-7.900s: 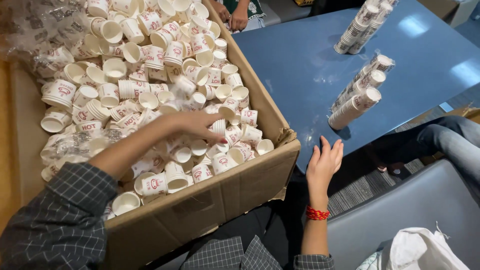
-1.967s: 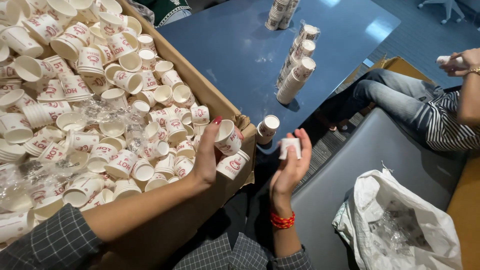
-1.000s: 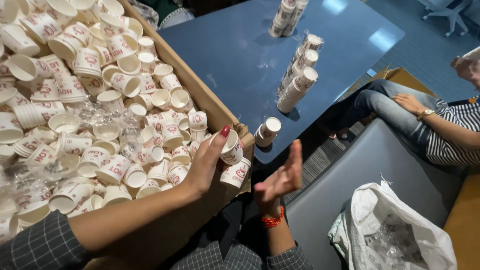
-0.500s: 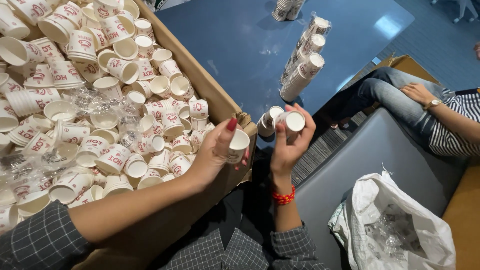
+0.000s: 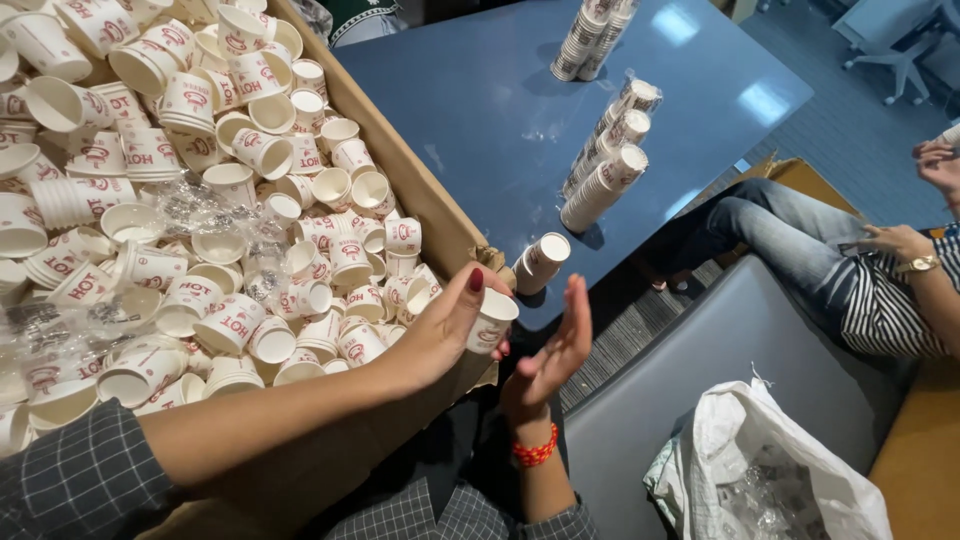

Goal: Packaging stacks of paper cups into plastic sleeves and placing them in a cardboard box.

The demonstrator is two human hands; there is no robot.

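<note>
Your left hand (image 5: 440,335) is clamped on a small white paper cup (image 5: 492,318), thumb on top and fingers wrapped round its side, holding it just past the near corner of the cardboard box (image 5: 420,195). Your right hand (image 5: 553,352) is beside it, palm open and fingers spread, holding nothing; it sits just right of the cup without touching it. A red bead bracelet (image 5: 533,452) rings that wrist, and a dark checked sleeve (image 5: 80,480) covers your left forearm near the elbow. Just beyond the held cup, a short stack of cups (image 5: 540,262) lies on its side at the near edge of the blue bench (image 5: 480,110), close to the box corner. Farther out on the bench lie three long sleeves of nested cups (image 5: 605,155), side by side, and two more stacks (image 5: 590,40) rest near its far edge. The box, left of the bench, is heaped with loose cups (image 5: 230,220) bearing red print, mixed with crumpled clear plastic wrap (image 5: 190,215). To the right of the bench another person (image 5: 880,270) sits in jeans and a striped top, a watch on one wrist. Near your right hand, lower right, a white plastic bag (image 5: 770,470) slumps on a grey seat (image 5: 660,390).
</note>
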